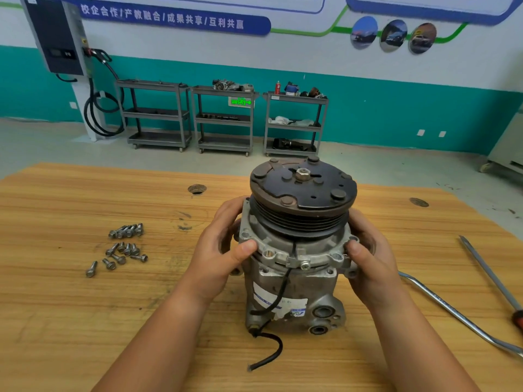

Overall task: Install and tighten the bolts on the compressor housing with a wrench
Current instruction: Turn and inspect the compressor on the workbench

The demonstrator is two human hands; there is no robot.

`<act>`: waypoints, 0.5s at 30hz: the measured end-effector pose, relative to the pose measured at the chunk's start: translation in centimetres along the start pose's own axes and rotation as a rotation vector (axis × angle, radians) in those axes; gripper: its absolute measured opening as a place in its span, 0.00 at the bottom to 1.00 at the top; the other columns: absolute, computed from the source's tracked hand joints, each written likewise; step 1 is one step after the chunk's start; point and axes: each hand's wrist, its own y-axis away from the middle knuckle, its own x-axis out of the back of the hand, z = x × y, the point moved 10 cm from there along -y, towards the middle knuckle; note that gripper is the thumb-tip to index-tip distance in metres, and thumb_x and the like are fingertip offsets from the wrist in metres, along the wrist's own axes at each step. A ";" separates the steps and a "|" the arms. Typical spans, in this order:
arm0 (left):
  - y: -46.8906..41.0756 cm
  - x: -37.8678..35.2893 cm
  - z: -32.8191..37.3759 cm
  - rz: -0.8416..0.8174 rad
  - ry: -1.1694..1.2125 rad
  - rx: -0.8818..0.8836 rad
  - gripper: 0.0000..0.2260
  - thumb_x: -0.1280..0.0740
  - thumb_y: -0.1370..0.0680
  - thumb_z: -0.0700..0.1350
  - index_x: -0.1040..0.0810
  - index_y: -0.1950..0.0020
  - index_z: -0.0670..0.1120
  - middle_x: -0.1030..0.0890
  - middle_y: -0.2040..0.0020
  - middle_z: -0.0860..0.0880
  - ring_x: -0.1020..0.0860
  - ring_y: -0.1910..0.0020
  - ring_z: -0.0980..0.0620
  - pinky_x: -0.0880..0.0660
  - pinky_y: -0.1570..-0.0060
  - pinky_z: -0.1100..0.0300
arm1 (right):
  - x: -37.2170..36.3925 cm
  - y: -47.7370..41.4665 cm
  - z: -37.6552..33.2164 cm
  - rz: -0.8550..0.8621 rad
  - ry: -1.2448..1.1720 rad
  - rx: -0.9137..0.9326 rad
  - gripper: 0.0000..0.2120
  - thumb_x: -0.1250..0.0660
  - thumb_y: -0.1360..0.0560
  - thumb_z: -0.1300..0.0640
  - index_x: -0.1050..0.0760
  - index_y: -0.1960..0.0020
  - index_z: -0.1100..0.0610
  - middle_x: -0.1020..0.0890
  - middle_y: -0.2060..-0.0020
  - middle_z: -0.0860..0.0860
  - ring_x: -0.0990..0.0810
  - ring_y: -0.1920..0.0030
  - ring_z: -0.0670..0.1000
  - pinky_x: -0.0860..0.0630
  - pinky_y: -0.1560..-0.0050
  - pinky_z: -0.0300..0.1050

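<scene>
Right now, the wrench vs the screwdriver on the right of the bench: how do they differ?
The wrench is a bright chrome bar that curves; the screwdriver has a straight, duller shaft. The screwdriver shows a red and black handle at the frame edge; the wrench shows no grip. Both lie on the wooden table, right of the compressor.

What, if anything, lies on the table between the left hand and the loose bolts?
Nothing visible does. Only bare table separates the left hand, which grips the compressor, from the bolts lying to its left.
</scene>
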 end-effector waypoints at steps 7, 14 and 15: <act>0.0 -0.2 0.4 -0.011 -0.002 -0.015 0.37 0.30 0.34 0.68 0.29 0.33 0.46 0.26 0.36 0.43 0.27 0.35 0.47 0.29 0.39 0.56 | -0.2 0.1 -0.8 -0.008 -0.008 0.033 0.40 0.27 0.39 0.48 0.33 0.34 0.68 0.30 0.37 0.68 0.32 0.35 0.68 0.35 0.35 0.65; 0.1 -0.2 0.4 -0.007 0.009 -0.020 0.35 0.30 0.34 0.69 0.28 0.35 0.49 0.26 0.38 0.46 0.26 0.36 0.50 0.29 0.41 0.61 | 0.0 0.1 -0.6 0.007 -0.055 0.022 0.36 0.35 0.37 0.53 0.35 0.33 0.68 0.30 0.37 0.68 0.32 0.35 0.68 0.35 0.35 0.65; 0.1 -0.1 0.4 -0.003 0.013 -0.023 0.34 0.30 0.34 0.69 0.28 0.35 0.50 0.26 0.38 0.47 0.26 0.36 0.50 0.29 0.40 0.61 | -0.1 0.1 -0.5 0.002 -0.064 0.019 0.36 0.35 0.37 0.53 0.35 0.33 0.68 0.30 0.37 0.69 0.32 0.35 0.68 0.35 0.36 0.65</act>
